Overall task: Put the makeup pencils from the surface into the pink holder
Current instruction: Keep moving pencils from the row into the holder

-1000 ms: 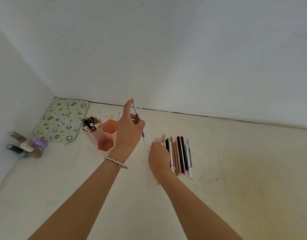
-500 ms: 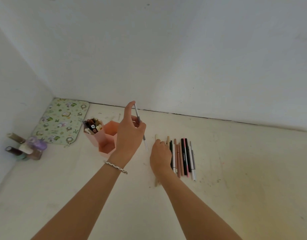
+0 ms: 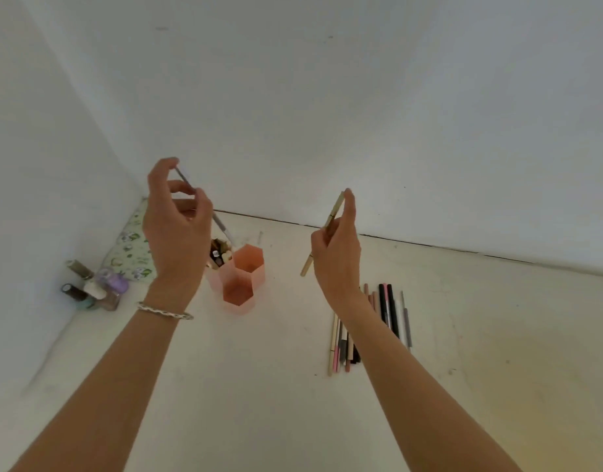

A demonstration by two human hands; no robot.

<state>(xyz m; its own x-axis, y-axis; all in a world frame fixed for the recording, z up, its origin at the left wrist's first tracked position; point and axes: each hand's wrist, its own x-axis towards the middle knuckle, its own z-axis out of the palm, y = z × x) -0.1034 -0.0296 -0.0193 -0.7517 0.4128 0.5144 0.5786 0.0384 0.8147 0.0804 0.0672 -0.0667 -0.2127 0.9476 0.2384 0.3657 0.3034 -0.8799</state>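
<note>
The pink holder has three hexagonal cups; its left cup is packed with pencils and the other two look empty. Raised above and left of it, my left hand pinches a thin grey makeup pencil whose lower tip slants down toward the filled cup. To the right, my right hand is lifted off the surface with a beige makeup pencil held nearly upright. Several makeup pencils lie in a row on the cream surface beneath my right forearm, which hides part of them.
A cluster of nail polish bottles stands in the left corner beside a floral pouch. White walls close the back and the left side. The cream surface stretches to the right of the pencil row.
My right hand has lifted off the row with a beige pencil. My left hand has risen and moved left over the holder with the grey pencil. The view has tilted down.
</note>
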